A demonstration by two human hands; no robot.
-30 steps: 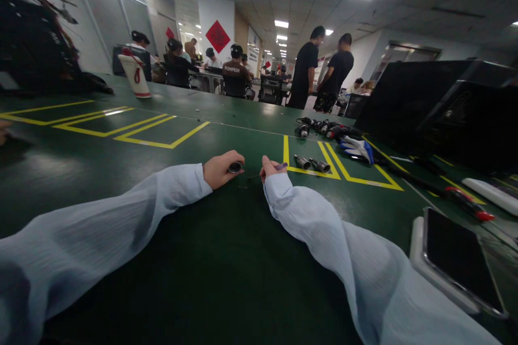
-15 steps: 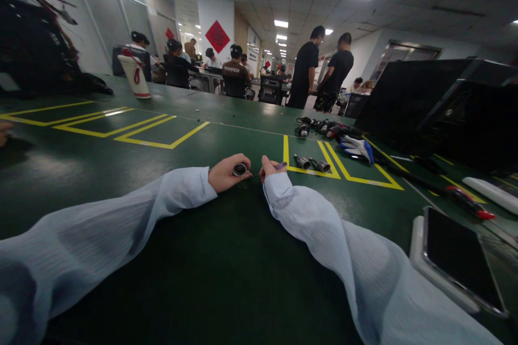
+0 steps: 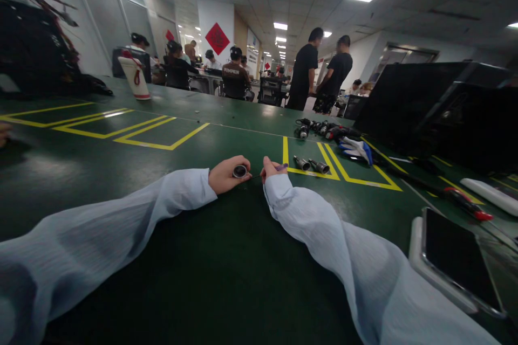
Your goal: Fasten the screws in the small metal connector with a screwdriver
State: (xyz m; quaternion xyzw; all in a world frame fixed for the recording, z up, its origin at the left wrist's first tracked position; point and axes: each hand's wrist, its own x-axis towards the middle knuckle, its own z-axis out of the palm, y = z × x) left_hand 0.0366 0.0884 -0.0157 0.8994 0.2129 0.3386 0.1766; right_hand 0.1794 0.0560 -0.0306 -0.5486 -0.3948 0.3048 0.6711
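Observation:
Near the middle of the table, my left hand (image 3: 225,175) is closed around a metal cylindrical part (image 3: 239,171), its round dark opening facing me. My right hand (image 3: 270,168), a short gap to the right, pinches a small screwdriver with a purple see-through handle (image 3: 282,167). Its thin shaft points left toward the metal part; I cannot tell whether the tip touches it. Two similar metal parts lie to the right, a left one (image 3: 301,163) and a right one (image 3: 319,166), inside a yellow taped outline (image 3: 311,173).
On the right are a blue-and-white glove (image 3: 356,151), a red-and-black screwdriver (image 3: 467,203), a phone (image 3: 461,259) on a white object, and black equipment (image 3: 429,108). Dark metal parts (image 3: 319,128) lie behind. A paper cup (image 3: 135,78) stands back left. Another person's hand (image 3: 5,133) shows at far left.
Both hands keep nearly the same place and grip. The thin shaft between them shows a little more clearly now. The view has shifted very slightly.

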